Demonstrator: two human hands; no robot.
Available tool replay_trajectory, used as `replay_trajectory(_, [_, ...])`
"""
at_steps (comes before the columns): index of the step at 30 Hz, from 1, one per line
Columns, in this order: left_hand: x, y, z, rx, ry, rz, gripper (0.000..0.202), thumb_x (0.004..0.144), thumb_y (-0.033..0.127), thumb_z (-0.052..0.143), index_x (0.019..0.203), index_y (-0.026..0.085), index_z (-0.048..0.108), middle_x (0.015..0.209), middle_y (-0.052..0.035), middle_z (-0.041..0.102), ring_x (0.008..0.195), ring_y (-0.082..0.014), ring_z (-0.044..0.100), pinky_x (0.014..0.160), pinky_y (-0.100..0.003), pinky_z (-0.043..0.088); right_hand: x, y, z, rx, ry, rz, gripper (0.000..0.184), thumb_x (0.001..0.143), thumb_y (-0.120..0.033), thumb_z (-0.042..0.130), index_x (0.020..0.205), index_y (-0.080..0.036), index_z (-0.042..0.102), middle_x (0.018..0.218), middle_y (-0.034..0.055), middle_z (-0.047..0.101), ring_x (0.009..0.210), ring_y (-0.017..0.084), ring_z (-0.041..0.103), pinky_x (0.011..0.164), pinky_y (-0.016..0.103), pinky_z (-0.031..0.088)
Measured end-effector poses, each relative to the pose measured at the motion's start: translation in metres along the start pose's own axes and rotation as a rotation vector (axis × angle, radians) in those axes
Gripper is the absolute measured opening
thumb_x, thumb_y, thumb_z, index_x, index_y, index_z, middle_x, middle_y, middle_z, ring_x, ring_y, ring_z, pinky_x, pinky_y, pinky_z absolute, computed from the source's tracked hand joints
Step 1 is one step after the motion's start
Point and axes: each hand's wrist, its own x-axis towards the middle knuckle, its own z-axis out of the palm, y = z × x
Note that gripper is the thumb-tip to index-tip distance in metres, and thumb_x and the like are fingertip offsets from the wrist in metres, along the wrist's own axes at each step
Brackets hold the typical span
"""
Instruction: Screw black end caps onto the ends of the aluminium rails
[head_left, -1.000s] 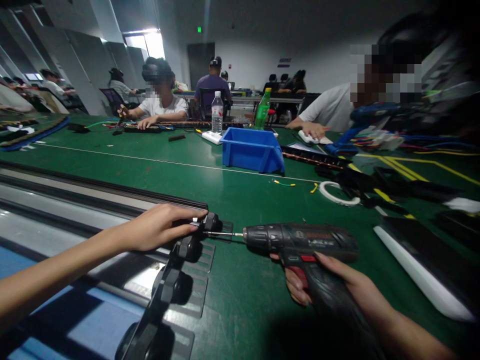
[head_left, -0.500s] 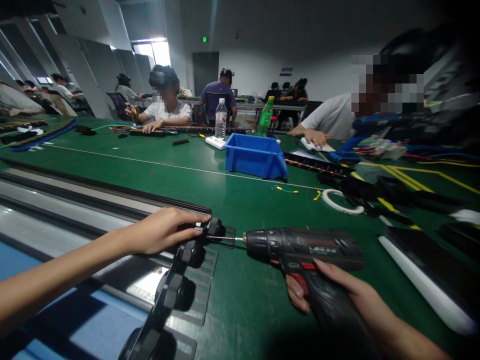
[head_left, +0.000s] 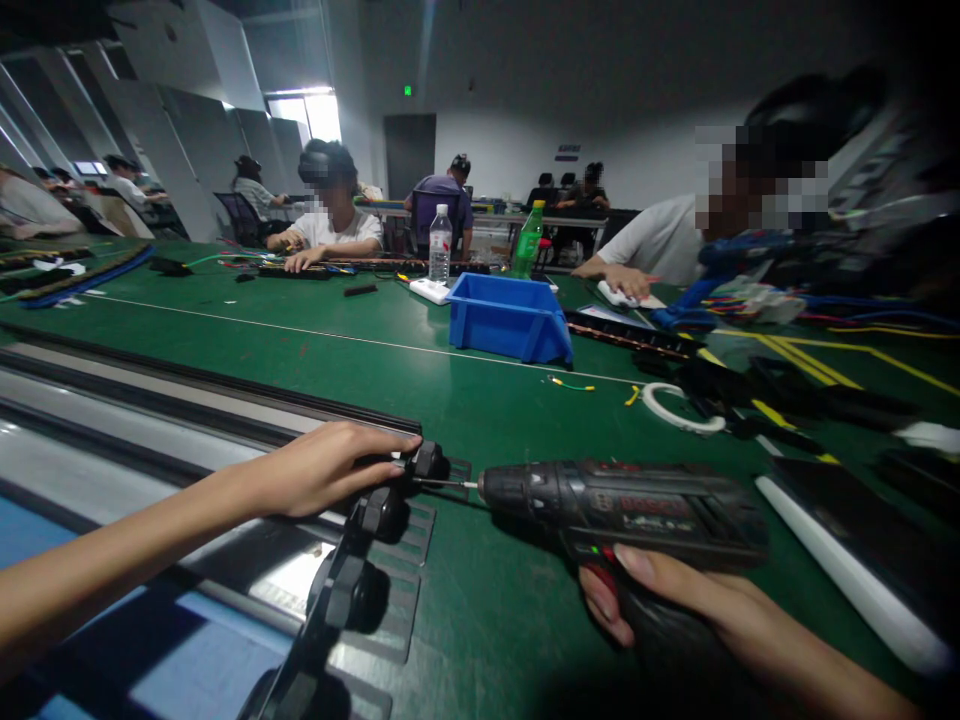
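My right hand (head_left: 675, 605) grips the handle of a dark cordless drill (head_left: 622, 505), a finger on its red trigger. The drill lies level and points left, its thin bit (head_left: 444, 484) reaching into the end of a black bracket with round knobs (head_left: 352, 570). My left hand (head_left: 322, 468) rests on that bracket's top end, fingers closed around it, right beside the bit. The bracket runs down toward me over a long grey metal rail (head_left: 135, 430).
A blue plastic bin (head_left: 508, 318) stands mid-table, with a water bottle (head_left: 440, 244) and green bottle (head_left: 528, 240) behind. A white cable loop (head_left: 679, 408), black parts and a white tube (head_left: 847, 575) lie at right. Other people work across the green table (head_left: 300, 350).
The view has shifted slightly and the drill sits a little lower and closer. Both hands keep their holds on drill and bracket.
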Motion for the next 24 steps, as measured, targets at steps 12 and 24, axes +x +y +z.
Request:
replay_trajectory(12, [0.000,0.001,0.000,-0.008,0.006,0.020,0.046,0.103,0.035,0.052,0.148,0.027,0.053,0.144,-0.0077,0.061,0.132,-0.0253,0.059,0.109,-0.036,0.049,0.005,0.003,0.005,0.057,-0.074,0.002,0.052,0.092,-0.061,0.059,0.070,-0.014,0.064,0.066,0.0048,0.058,0.062,0.016,0.052,0.064,0.030,0.038])
replay_trajectory(24, [0.000,0.004,-0.001,0.034,-0.017,-0.015,0.045,0.104,0.036,0.050,0.149,0.027,0.051,0.143,-0.0077,0.063,0.129,-0.0260,0.062,0.104,-0.034,0.050,0.012,0.014,0.008,0.458,-0.041,0.072,0.051,0.082,-0.052,0.078,0.116,-0.013,0.074,0.076,0.0067,0.071,0.066,0.018,0.067,0.061,0.026,0.048])
